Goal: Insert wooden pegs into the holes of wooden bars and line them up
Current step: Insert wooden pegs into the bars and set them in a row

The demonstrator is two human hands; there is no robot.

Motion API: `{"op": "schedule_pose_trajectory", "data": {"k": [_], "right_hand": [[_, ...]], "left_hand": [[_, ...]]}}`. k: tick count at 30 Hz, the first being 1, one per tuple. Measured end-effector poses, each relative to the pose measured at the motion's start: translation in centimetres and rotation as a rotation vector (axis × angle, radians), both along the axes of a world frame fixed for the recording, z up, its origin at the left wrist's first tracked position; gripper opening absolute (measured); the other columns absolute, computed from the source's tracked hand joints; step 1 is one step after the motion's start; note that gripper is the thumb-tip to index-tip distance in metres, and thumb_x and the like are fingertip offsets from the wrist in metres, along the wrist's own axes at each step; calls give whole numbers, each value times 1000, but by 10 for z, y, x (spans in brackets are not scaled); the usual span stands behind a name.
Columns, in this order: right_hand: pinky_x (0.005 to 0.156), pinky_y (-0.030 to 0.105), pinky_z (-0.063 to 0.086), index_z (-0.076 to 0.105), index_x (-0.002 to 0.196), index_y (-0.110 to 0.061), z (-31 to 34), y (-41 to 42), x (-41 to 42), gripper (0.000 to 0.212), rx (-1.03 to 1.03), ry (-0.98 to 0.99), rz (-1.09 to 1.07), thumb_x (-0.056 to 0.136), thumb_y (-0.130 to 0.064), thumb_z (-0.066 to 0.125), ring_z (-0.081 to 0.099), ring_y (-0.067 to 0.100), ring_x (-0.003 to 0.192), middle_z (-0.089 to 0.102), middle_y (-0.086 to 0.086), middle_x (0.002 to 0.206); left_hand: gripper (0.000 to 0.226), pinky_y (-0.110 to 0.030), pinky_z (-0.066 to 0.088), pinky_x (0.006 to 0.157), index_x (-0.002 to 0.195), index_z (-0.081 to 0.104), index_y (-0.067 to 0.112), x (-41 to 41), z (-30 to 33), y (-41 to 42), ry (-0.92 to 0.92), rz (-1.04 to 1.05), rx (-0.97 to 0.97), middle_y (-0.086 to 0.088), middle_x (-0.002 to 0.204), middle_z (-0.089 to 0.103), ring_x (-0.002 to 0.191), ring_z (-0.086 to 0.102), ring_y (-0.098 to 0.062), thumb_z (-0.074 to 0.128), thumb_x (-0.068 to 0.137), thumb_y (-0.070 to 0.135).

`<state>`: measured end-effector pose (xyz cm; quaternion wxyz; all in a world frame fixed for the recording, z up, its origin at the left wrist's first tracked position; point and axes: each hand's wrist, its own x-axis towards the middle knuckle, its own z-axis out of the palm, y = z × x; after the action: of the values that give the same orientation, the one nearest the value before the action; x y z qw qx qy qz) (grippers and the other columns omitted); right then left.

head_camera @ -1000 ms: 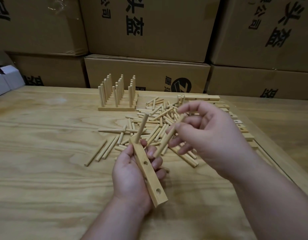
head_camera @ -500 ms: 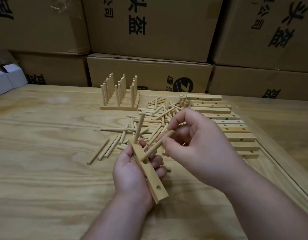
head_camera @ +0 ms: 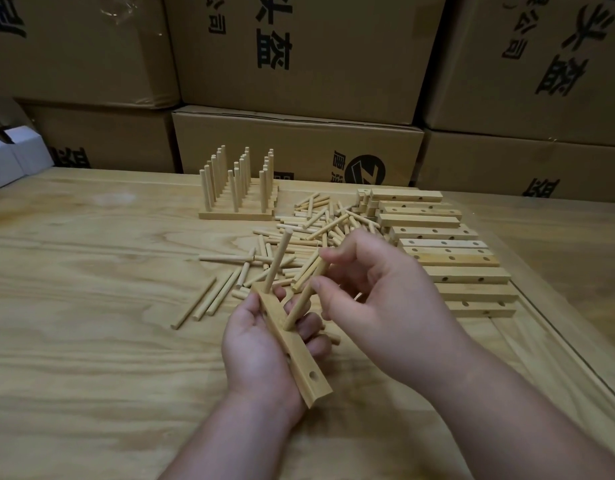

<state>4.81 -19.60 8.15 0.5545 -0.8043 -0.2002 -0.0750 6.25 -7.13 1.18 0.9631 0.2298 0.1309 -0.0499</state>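
2 pegs in bar – L grip holds bar, R grip pinches 2nd peg

A pale wooden bar is held tilted above the bench, its near end low and toward the viewer, its far end up by the loose pegs. It has holes along its top face; one open hole shows near its near end. One peg stands seated in the far hole, leaning slightly right. A second peg slants with its lower tip at the middle hole. Beyond the bar a heap of loose pegs lies scattered flat. Right of that heap, empty bars lie side by side. Left of the heap, finished bars stand lined up, pegs upright.
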Motion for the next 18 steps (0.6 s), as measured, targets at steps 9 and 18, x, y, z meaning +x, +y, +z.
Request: {"op": "schedule_pose_trajectory", "data": {"k": [9,18], "right_hand": [[50,28,59,58,88,-27,-5,3,1,22,73,41,30,97,-8,65,74,20,62,77,-10,94],[63,60,40,61,71,-25,-15,18,1,21,576,333,133,87,-30,49,61,40,72,70,16,74]], "left_hand": [[31,-24,22,46,105,52,20,0,-4,-1,-16,-22,38,-5,69,49,49,37,-18,44,92,47],[45,-20,26,41,112,55,20,-2,-1,-10,-72,-41,125,-4,78,42,52,37,-14,37,98,58]]}}
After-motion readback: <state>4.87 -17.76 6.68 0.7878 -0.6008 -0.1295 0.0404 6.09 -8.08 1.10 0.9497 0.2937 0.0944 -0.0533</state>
